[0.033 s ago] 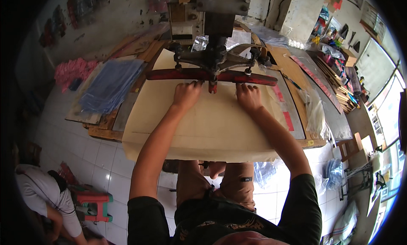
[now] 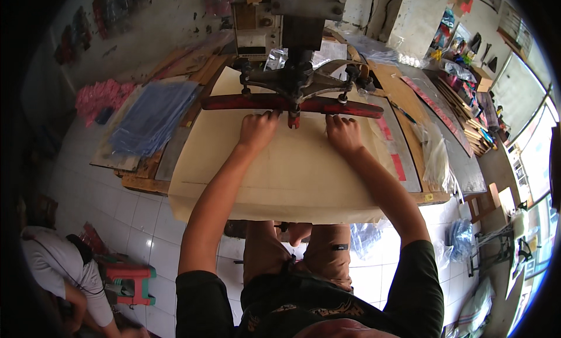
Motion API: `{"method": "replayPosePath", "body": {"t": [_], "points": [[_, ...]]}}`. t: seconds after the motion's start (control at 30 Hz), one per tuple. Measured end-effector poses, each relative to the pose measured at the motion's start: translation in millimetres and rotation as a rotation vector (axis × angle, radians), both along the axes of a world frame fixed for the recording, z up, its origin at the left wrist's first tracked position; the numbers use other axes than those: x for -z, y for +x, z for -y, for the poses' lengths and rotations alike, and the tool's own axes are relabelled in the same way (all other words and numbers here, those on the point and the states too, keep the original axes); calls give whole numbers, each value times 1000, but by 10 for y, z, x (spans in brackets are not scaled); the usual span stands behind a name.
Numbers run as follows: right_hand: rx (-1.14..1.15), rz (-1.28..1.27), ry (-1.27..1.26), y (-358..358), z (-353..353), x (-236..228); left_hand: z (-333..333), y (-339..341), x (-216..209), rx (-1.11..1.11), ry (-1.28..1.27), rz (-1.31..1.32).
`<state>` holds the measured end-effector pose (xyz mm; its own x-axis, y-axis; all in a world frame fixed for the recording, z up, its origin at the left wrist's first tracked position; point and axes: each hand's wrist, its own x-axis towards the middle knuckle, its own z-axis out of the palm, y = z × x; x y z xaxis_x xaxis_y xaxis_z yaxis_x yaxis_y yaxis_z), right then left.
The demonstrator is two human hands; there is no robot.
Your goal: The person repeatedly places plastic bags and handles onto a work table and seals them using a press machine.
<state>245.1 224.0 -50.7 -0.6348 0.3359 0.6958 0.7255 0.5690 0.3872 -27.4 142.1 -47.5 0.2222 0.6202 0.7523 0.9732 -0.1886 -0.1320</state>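
Note:
A large tan sheet (image 2: 292, 180) covers the work table in front of me and hangs over its near edge. Across its far part runs a long red bar (image 2: 236, 102), carried by the dark metal head of a press (image 2: 301, 81). My left hand (image 2: 259, 130) rests on the sheet just below the bar, left of the small red fork at its middle. To the right of that fork lies my right hand (image 2: 345, 132), also close against the bar. Both hands have curled fingers with tips near or under the bar; whatever they pinch is hidden.
Blue plastic sheets (image 2: 155, 119) lie stacked on the left, beside a pink bundle (image 2: 105, 98). Clear plastic strips (image 2: 433, 157) hang at the table's right. A person (image 2: 67, 274) bends near a red and green stool (image 2: 131, 282) at lower left.

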Motion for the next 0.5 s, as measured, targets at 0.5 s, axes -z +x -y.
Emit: {"method": "replayPosePath", "body": {"t": [0.5], "points": [[15,74,-236,4,77,-135,-160,-15,35,-3,-152,-211]]}}
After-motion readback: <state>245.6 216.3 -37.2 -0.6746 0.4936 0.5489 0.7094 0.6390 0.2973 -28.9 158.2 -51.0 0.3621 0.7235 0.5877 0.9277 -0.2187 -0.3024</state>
